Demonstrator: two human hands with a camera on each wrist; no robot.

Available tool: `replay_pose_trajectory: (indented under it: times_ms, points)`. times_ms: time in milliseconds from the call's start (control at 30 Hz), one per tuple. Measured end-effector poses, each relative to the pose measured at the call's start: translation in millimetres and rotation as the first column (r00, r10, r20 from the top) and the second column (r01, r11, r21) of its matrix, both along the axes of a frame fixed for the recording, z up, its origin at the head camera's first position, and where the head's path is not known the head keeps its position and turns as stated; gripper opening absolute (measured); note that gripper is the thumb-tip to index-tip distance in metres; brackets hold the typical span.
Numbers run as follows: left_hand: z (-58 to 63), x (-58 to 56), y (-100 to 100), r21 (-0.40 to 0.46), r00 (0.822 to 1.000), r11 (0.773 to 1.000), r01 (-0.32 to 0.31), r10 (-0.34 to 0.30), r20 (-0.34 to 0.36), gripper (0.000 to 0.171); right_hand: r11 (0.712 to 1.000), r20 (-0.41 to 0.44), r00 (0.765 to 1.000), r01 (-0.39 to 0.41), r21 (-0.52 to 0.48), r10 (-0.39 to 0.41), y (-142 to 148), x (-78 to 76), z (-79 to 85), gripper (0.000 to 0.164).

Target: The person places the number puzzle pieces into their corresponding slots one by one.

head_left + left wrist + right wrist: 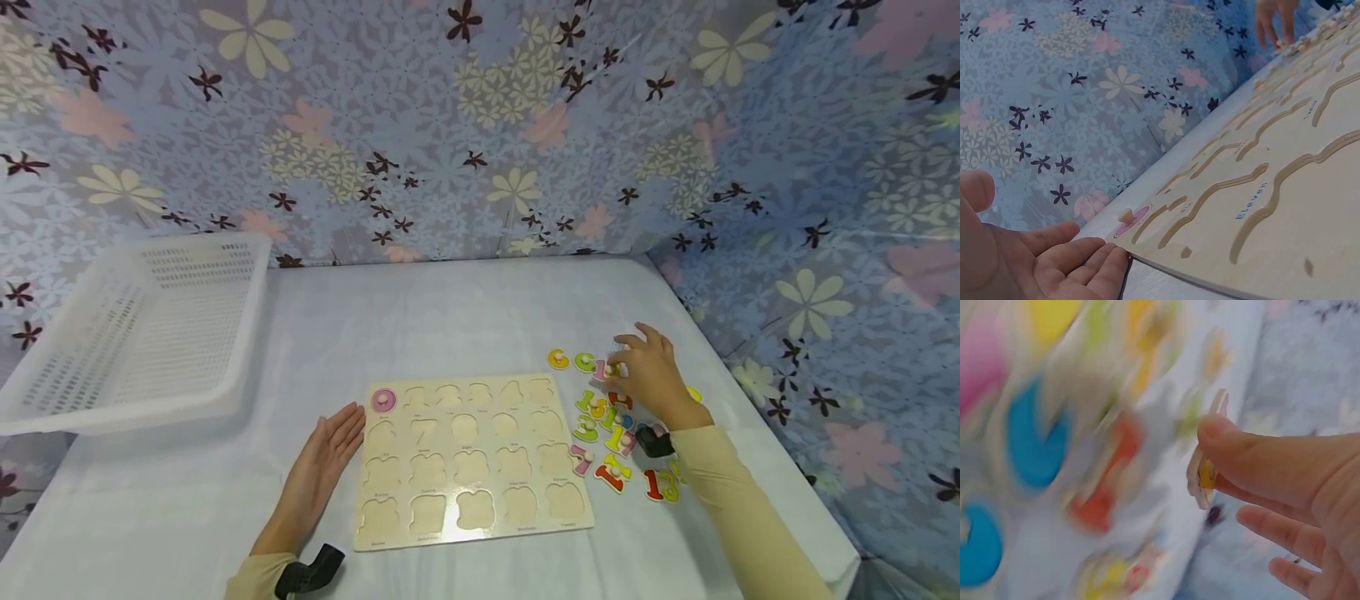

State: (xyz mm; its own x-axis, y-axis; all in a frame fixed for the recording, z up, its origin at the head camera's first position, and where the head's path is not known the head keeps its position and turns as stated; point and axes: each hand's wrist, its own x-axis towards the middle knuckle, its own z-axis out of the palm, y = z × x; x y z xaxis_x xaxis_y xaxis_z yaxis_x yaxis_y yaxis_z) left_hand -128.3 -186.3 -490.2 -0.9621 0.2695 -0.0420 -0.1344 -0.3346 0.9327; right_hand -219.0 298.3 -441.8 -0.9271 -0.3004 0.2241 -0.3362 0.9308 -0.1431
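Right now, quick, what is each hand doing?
Left hand: open, flat on the table, fingertips touching the puzzle board edge.
Right hand: pinching a number piece lifted edge-on; which number cannot be told.

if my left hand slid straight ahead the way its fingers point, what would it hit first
Probably the puzzle board: the left hand lies flat beside it, fingertips already at its near-left corner by the pink piece. Depth is uncertain.

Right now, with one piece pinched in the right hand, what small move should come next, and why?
Probably carry the number piece that the right hand pinches over to the puzzle board and look for its cut-out. Only the pink piece sits in the board, the other recesses are bare, and the left hand lies flat at the board's left edge, touching it.
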Motion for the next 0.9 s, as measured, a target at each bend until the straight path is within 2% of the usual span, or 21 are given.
replay_pose_trajectory:
  times_ms: [133,233,467,567,667,900]
  points:
    - [-0.3,-0.8,0,0.002,1.0,1.0,-0.002,0.002,0.002,0.063,0.996,-0.065,0.994,-0.093,-0.007,0.092,-32,12.1,11.9,0.024]
    - [-0.3,-1.1,-1,-0.004,1.0,1.0,-0.009,0.009,-0.003,0.064,0.985,-0.072,0.982,-0.174,-0.011,0.173,-60,23.6,14.1,0.024]
    - [-1.5,-0.1,1,-0.017,1.0,1.0,-0.018,0.018,0.007,0.062,0.925,-0.084,0.924,-0.377,-0.045,0.373,-109,60.2,-3.5,0.025]
    - [-1.6,-0.4,2,-0.018,1.0,1.0,-0.023,0.023,0.013,0.061,0.91,-0.058,0.913,-0.408,-0.071,0.404,-119,73.8,-7.9,0.027]
    - [-1.3,-0.5,1,-0.017,1.0,1.0,-0.022,0.022,0.006,0.06,0.912,-0.023,0.914,-0.406,-0.063,0.406,-124,81.5,-8.7,0.029]
    - [-0.5,-0.9,1,-0.03,0.999,0.999,-0.029,0.029,0.021,0.061,0.923,0.006,0.923,-0.383,-0.035,0.384,-125,86.0,-13.1,0.029]
